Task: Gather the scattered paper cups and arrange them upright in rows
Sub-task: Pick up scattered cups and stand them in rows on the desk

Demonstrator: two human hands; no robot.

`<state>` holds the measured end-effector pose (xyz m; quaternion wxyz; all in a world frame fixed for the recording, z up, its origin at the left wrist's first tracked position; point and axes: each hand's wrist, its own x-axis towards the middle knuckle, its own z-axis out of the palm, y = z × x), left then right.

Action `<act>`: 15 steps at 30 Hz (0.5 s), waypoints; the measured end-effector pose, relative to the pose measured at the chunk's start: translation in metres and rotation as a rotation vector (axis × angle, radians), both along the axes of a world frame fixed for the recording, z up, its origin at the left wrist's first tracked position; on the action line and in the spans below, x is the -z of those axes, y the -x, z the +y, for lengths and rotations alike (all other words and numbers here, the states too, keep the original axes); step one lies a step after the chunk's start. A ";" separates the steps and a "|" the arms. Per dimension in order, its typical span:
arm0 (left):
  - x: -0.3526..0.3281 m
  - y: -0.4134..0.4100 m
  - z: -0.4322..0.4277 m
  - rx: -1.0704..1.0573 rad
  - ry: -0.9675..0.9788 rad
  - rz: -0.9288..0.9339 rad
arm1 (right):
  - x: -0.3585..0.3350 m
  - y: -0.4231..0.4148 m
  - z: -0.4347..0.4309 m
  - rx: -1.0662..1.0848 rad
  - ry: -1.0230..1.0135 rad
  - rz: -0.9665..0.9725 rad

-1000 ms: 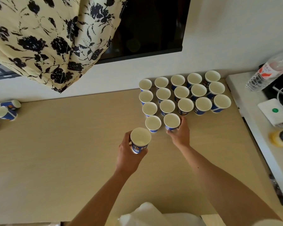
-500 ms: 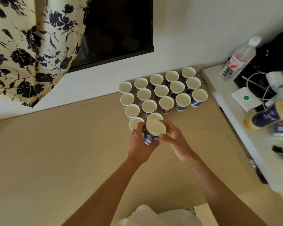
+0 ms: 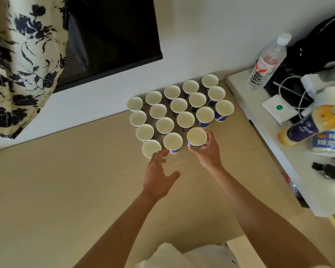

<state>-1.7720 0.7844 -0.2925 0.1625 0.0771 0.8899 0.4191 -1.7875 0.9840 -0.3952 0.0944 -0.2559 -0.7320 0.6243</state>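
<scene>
Most of the visible work looks done. Fifteen cups (image 3: 179, 105) stand upright in three rows of five on the table (image 3: 66, 190), close against the wall. A fourth row is started nearest the person, with two cups set down from the left. The right hand (image 3: 205, 153) curls its fingers and thumb round a third cup (image 3: 197, 136), upright and in line just right of those two. Whether its base is on the table cannot be told. The left hand (image 3: 159, 175) holds nothing. Its fingers are spread, with the tips close to the two front cups, though contact cannot be made out. The front row seems to need two more cups. No loose cups show here, so how many remain cannot be judged.
</scene>
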 end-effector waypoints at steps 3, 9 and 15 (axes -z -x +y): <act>0.002 0.000 -0.007 -0.026 -0.001 -0.018 | 0.011 0.010 0.001 -0.002 -0.065 -0.039; 0.005 -0.003 -0.020 -0.059 -0.003 -0.046 | 0.020 0.018 -0.002 -0.005 -0.102 -0.028; 0.012 -0.004 -0.034 -0.105 0.003 -0.067 | 0.025 0.018 -0.007 0.016 -0.098 -0.033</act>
